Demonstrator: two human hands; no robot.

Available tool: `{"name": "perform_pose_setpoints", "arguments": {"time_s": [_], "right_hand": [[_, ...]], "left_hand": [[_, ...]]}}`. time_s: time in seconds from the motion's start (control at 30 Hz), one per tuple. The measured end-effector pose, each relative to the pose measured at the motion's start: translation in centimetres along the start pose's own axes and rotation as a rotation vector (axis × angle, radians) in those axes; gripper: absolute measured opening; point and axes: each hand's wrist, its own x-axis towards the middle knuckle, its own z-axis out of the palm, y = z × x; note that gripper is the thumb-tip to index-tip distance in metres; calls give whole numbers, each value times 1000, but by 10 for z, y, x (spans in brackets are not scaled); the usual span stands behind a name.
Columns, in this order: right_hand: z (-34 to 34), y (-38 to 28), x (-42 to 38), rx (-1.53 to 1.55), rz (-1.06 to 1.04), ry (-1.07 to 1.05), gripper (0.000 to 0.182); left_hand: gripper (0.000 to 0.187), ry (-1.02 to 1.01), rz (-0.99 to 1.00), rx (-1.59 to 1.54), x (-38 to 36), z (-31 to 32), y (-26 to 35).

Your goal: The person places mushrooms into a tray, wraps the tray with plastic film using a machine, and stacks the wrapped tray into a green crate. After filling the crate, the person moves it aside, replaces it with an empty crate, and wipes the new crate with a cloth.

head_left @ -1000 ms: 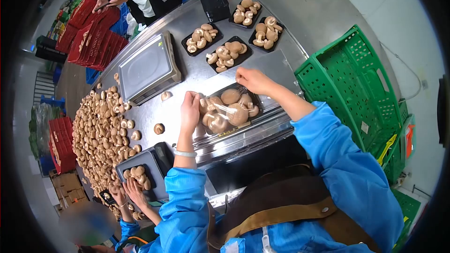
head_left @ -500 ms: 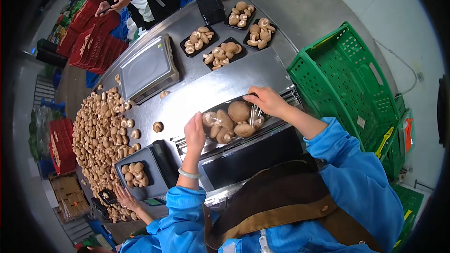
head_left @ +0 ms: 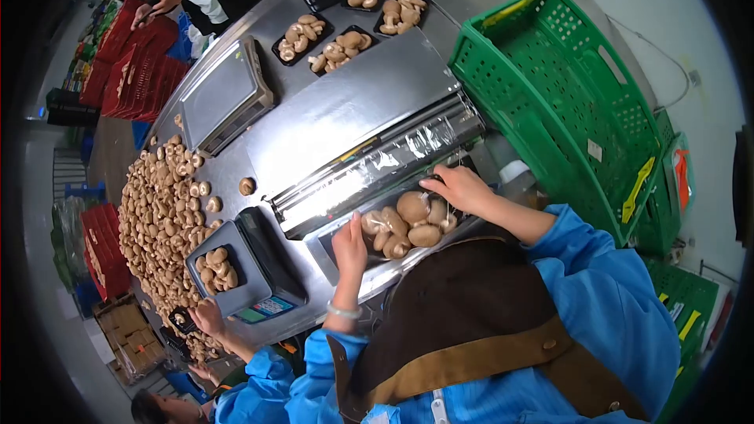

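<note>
A black tray of shiitake mushrooms [head_left: 412, 220] under clear film is held between my two hands, close to my apron. My left hand [head_left: 349, 250] is closed against the tray's left end, thumb upright along its side. At the opposite end my right hand [head_left: 462, 190] grips the far corner, its fingers bent over the rim and film. Just beyond the tray lies the film wrapping machine [head_left: 377, 159], with a shiny roll of film across it. The tray's underside is hidden.
A co-worker's hand [head_left: 208, 318] is beside a scale [head_left: 263, 275] bearing mushrooms. Loose mushrooms [head_left: 157, 220] are heaped at left. Another scale [head_left: 224, 98] and several filled trays [head_left: 342, 49] stand farther back. A green crate [head_left: 550, 102] is at right; another person stands across the table.
Both my hands have brought the mushroom tray from over the wrapping machine toward my body, uncovering the film roll. The co-worker's hand has moved near the scale's edge. The view has shifted.
</note>
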Motion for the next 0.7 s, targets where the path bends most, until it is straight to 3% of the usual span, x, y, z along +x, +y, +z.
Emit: {"name": "perform_pose_setpoints", "arguments": {"time_s": [0.07, 0.13, 0.27, 0.3, 0.37, 0.4, 0.43, 0.57, 0.6, 0.67, 0.7], "right_hand": [[11, 16, -3, 105, 151, 3, 41], [13, 26, -17, 140, 204, 39, 32], [30, 31, -39, 336, 160, 246, 23], [37, 35, -42, 430, 139, 303, 21], [28, 38, -59, 644, 104, 446, 15], [14, 41, -75, 761, 231, 472, 12], [-1, 41, -98, 798, 227, 506, 12], [16, 84, -145, 367, 286, 750, 12], [41, 105, -143, 288, 316, 818, 12], [81, 130, -132, 226, 429, 868, 11], [105, 136, -121, 147, 483, 853, 11]], "left_hand": [[34, 80, -6, 115, -4, 12, 0], [24, 188, -31, -74, -17, 16, 0], [17, 198, 103, -255, -39, 24, -30], [14, 157, -24, -372, -39, 23, -37], [14, 177, -75, -543, -33, 4, -31], [14, 166, -128, -641, -32, -11, -23], [14, 103, -141, -711, -32, -22, -16], [12, 61, 352, 146, -21, 4, -15], [11, 21, 335, 251, -16, 19, -13], [21, -10, 571, 523, -1, 48, -8], [28, -43, 671, 510, 8, 61, -1]]}}
